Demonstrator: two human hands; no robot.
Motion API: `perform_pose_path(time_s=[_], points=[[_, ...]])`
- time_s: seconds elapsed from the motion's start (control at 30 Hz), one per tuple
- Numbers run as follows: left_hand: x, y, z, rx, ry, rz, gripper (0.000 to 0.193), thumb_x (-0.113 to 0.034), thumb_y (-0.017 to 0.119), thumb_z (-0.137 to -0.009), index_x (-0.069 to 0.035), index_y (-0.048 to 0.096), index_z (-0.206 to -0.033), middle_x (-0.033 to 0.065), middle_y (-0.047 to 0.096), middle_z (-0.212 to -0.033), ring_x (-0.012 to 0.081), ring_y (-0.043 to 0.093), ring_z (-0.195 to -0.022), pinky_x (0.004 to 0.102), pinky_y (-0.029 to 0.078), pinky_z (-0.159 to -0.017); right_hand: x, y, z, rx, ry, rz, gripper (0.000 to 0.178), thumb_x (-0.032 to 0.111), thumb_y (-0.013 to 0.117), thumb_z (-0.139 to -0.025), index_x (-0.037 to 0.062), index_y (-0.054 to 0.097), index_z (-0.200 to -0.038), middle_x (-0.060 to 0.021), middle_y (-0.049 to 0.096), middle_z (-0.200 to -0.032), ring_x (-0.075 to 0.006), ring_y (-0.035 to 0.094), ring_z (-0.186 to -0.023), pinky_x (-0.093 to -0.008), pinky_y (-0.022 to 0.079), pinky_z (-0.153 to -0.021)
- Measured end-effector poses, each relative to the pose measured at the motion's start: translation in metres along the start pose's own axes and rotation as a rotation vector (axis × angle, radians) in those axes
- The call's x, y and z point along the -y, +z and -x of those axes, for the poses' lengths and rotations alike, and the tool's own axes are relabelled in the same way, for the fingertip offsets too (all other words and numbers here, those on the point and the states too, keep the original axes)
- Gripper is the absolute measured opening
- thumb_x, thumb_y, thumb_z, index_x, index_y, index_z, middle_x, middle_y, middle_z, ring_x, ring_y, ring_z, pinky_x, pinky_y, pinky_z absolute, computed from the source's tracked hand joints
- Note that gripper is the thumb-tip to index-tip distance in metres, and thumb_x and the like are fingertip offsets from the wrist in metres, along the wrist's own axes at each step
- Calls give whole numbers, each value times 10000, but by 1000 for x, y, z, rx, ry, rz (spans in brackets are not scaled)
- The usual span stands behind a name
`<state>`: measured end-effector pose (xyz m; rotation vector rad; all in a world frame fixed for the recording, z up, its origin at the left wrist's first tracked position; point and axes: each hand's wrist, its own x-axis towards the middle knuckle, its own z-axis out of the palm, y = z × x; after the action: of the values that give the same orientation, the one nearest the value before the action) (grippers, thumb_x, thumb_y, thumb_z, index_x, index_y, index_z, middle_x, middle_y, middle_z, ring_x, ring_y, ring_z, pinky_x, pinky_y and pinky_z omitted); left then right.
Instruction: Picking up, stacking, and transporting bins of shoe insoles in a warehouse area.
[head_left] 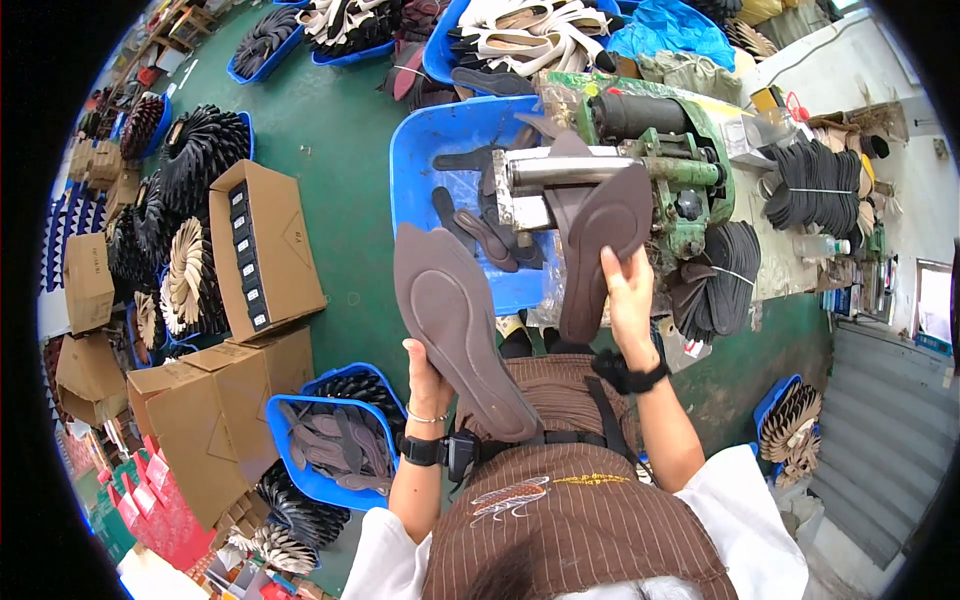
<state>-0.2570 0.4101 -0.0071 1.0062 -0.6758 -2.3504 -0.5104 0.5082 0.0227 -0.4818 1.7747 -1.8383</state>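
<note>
Head view: brown insole point(462, 335), long, contoured, held upright by left hand point(428, 385), grip closed. Second brown insole point(600, 240) pinched by right hand point(628, 300) at green roller machine point(690, 175).

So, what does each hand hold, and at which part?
The left hand holds a brown insole at its left edge, near the lower end. The right hand holds another brown insole at its lower right edge, against the green machine.

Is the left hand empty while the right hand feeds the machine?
No: the left hand grips a long brown foam insole, while the right hand holds another brown insole at the green roller machine.
</note>
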Motion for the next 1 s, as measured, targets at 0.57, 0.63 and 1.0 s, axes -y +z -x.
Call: perform_pose_path(time_s=[0.57, 0.63, 1.0], points=[[9, 75, -16, 141, -70, 0, 679, -95, 706, -754, 23, 358, -1326, 121, 498, -1255, 227, 503, -1139, 358, 388, -997, 38, 27, 52, 317, 215, 235, 734, 275, 854, -620, -21, 485, -1181, -156, 609, -1076, -236, 590, -1000, -363, 467, -880], [11, 80, -16, 61, 6, -68, 643, -56, 703, -765, 14, 375, -1314, 113, 504, -1249, 207, 504, -1133, 337, 395, -985, 36, 27, 52, 291, 222, 209, 726, 204, 845, -638, -25, 458, -1209, -139, 580, -1119, -217, 564, -1036, -346, 446, -915], [27, 100, -14, -155, 321, -331, 543, -113, 684, -836, 49, 422, -1283, 130, 498, -1263, 200, 491, -1134, 317, 380, -981, 32, 32, 54, 61, 111, 72, 672, 29, 791, -687, -1, 434, -1255, -99, 536, -1196, -181, 523, -1089, -317, 419, -957]])
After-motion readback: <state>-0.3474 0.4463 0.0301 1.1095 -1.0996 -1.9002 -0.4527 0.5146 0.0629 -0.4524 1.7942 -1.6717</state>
